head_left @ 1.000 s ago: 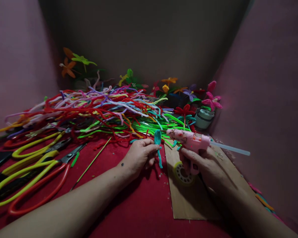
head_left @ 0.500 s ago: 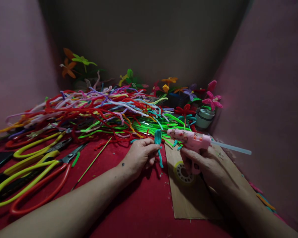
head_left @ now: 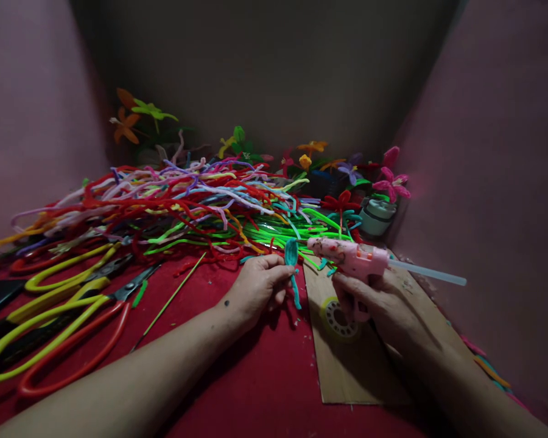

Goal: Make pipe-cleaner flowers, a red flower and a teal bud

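Between the thumb and fingers of my left hand [head_left: 260, 286] is a teal pipe-cleaner petal [head_left: 291, 252], its looped end up and a loose tail hanging below. My right hand [head_left: 374, 304] is wrapped round the grip of a pink hot glue gun [head_left: 347, 254], whose nozzle points left at the petal's upper part. I cannot tell whether the tip touches it. A clear glue stick [head_left: 432, 272] juts from the back of the gun. Under the right hand, a roll of tape [head_left: 340, 319] lies on a cardboard sheet [head_left: 342, 377].
A large heap of coloured pipe cleaners [head_left: 187, 194] spreads across the back of the red table [head_left: 237, 389]. Scissors [head_left: 86, 310] and pliers [head_left: 112, 266] lie at the left, near a thin green stick [head_left: 173, 298]. Pipe-cleaner flowers [head_left: 391, 184] stand along the back, one in a pale pot [head_left: 377, 217].
Almost nothing differs. Both hands keep their holds, and the petal and glue gun have shifted only very slightly to the right.
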`<act>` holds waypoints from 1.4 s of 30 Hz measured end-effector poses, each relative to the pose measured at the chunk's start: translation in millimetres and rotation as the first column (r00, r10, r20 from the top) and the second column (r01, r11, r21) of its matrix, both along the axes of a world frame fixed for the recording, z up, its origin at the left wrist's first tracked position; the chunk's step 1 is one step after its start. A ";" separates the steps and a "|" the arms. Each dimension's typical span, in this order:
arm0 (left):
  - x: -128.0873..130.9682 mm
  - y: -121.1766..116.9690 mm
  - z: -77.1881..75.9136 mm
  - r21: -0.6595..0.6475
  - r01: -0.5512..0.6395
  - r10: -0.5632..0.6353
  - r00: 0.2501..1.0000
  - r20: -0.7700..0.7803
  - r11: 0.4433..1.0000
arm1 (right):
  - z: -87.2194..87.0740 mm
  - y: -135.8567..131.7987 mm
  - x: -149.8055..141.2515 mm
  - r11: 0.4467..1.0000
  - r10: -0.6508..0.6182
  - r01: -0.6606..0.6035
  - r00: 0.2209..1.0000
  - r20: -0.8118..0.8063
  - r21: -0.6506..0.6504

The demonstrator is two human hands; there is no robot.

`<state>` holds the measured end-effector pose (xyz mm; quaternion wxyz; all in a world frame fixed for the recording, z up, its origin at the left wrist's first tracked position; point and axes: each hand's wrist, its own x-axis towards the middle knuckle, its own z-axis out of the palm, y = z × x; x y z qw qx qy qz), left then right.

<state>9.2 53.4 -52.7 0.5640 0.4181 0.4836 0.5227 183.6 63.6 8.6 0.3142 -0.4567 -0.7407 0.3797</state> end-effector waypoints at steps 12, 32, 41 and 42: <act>-1.5 1.2 0.9 -0.010 -0.020 0.020 1.000 -0.020 1.000 | -7.8 3.5 9.4 0.998 0.044 -0.044 0.999 -0.010 0.044; -1.4 1.2 0.8 -0.023 -0.035 0.034 0.998 -0.045 0.999 | -7.9 4.6 8.1 0.999 0.040 -0.040 0.999 0.023 -0.002; -1.1 0.3 1.9 -0.026 -0.013 0.012 0.999 -0.031 1.000 | -10.6 6.0 9.2 0.996 0.081 -0.079 0.996 -0.047 0.047; -1.2 0.3 2.1 -0.025 -0.017 0.016 0.999 -0.038 1.000 | -9.3 5.2 8.2 0.997 0.074 -0.073 0.996 -0.043 0.037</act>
